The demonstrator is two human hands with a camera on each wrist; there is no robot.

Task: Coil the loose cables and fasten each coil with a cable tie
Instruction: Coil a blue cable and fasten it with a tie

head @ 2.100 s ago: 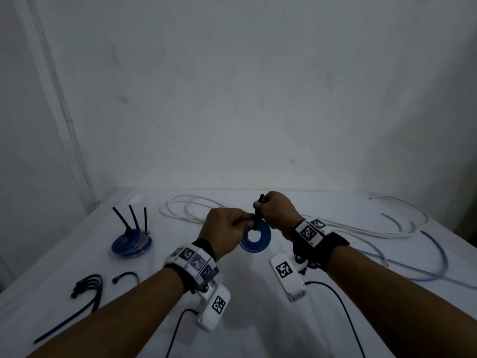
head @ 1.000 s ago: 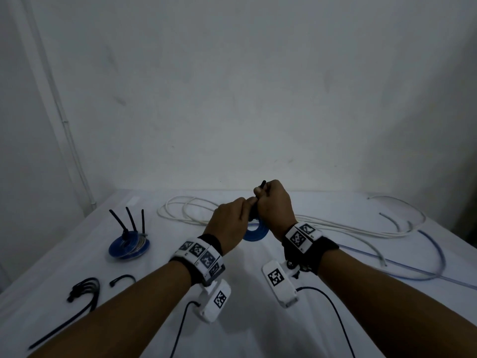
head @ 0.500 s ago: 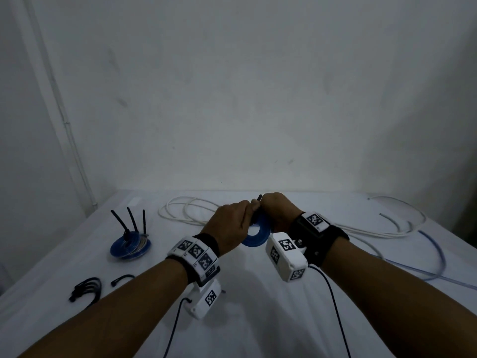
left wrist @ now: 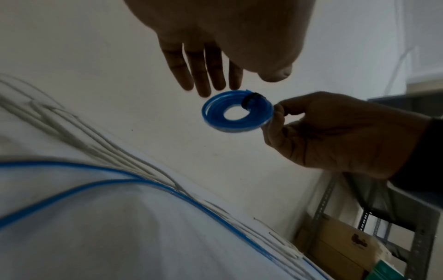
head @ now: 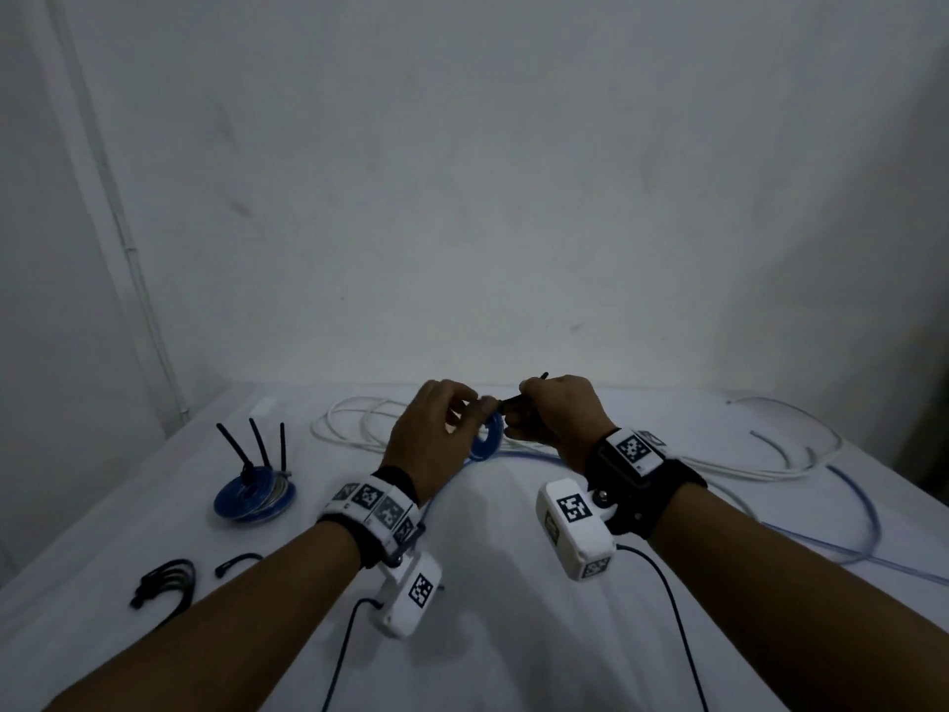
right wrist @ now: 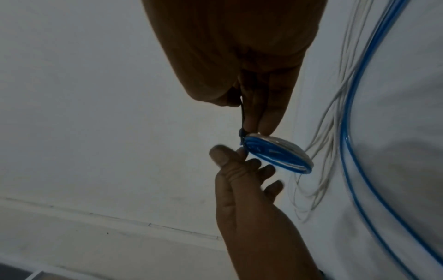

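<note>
Above the middle of the white-covered worktop (head: 503, 634), toward its far edge, a small blue cable coil (left wrist: 236, 113) is being held in the air between two hands. Right hand (head: 560, 418): fingers (right wrist: 268, 113) curled and pinching the tail of a black cable tie (left wrist: 251, 99) that is wrapping one side of the coil, with the fingertips resting against the coil's rim; the tie's free end is sticking out past the knuckles. Left hand (head: 426, 444): fingers (left wrist: 201, 75) lying straight and relaxed, their tips hovering just beside the coil's rim; whether they are touching it cannot be told, and they are gripping nothing. Toward the left edge, a second blue coil (head: 255, 498) is lying flat, already bound, with three black tie tails (head: 254, 447) standing upright out of it. Near the front-left corner, a bunch of spare black cable ties (head: 164, 583) is lying curved, with one single tie (head: 239, 561) just beside it. Along the far edge, loose white cables (head: 359, 418) are running in wide loops behind the hands and reaching toward the right edge. A loose blue cable (head: 852, 501) is sweeping in a long arc across the right side of the worktop. Both wrists are carrying marker-tagged bands and white camera units (head: 575, 531) with dark leads trailing toward the front edge.
</note>
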